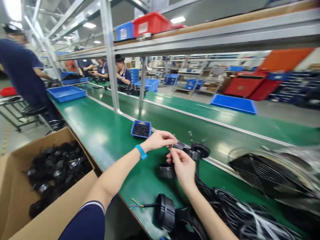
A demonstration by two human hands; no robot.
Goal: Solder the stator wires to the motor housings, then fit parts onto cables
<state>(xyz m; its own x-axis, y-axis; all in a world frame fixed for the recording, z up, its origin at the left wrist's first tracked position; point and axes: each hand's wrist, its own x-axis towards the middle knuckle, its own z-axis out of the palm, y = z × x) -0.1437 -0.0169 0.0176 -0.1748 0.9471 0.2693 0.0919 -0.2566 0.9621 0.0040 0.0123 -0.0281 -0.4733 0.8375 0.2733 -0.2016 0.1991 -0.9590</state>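
Observation:
My left hand (160, 140), with a blue band on its wrist, pinches at something small above the green bench. Close against it, my right hand (183, 166) is closed too, fingertips meeting the left ones. What they hold is mostly hidden by the fingers. A small dark grey piece (179, 145) shows just beyond the fingertips. Under my hands sits a round black housing (166, 171). Another black round part (201, 150) stands behind, with thin wire ends sticking up. Nearer to me, a black cap (165, 212) lies on its side with a cable showing yellow-green and blue wires (137, 204).
Left of the bench stands a cardboard box (57, 203) full of black parts. A small blue bin (141, 129) of black pieces is beyond my left hand. Coiled black cables (232, 206) and wire-ribbed black parts (260, 176) crowd the right. Co-workers (21, 66) are farther off.

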